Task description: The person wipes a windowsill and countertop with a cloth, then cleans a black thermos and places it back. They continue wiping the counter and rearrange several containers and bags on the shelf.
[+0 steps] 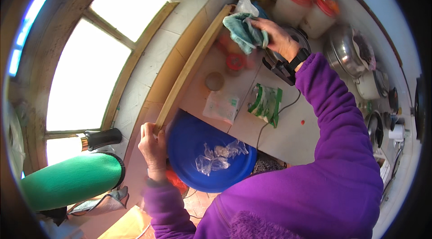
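My left hand point(152, 144) grips the near end of a long wooden strip point(192, 66) that slants along the tiled window ledge. Over the far end of the counter, my right hand point(275, 38) holds a crumpled teal cloth point(244, 31) close to the strip's other end. A black watch is on that wrist. On the white counter point(290, 144) lie a green and white packet point(266, 104) and a clear plastic bag point(221, 107). Beside them stand a jar with a red lid point(235, 61) and a round brownish lid or jar point(214, 81).
A blue round lid or basin point(212, 178) bearing crumpled clear plastic stands at the counter's near edge. Large red-lidded jars point(293, 6) and a steel pot point(341, 53) line the back and right. A green cylindrical object point(74, 180) is at the left. A cable crosses the counter.
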`<state>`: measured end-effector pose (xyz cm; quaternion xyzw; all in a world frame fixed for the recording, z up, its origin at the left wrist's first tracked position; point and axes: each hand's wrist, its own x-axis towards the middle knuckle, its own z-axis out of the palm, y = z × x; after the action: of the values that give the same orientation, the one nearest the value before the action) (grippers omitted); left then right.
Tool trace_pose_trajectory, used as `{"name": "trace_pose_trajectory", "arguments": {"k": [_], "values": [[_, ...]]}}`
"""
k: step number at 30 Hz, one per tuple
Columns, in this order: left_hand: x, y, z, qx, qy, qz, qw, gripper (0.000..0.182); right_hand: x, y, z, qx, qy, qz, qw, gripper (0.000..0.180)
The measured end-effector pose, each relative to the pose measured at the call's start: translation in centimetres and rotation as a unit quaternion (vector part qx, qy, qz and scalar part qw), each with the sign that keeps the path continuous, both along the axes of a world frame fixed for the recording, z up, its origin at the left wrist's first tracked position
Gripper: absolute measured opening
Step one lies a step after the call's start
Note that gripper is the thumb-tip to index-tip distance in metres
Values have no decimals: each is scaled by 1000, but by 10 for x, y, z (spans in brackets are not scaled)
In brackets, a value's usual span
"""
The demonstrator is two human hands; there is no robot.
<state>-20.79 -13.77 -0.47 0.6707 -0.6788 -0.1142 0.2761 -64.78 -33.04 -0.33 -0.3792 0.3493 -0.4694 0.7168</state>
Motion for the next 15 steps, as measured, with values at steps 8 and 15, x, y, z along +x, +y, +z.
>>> {"name": "trace_pose_trajectory", "arguments": {"k": [8,15], "values": [[6,-6,2,1,17,7,1000,22,68,-115,-2,67,-132,-65,987,16],[3,-3,1,-39,2,13,999,22,186,-149,6,46,-117,-90,988,12]]}}
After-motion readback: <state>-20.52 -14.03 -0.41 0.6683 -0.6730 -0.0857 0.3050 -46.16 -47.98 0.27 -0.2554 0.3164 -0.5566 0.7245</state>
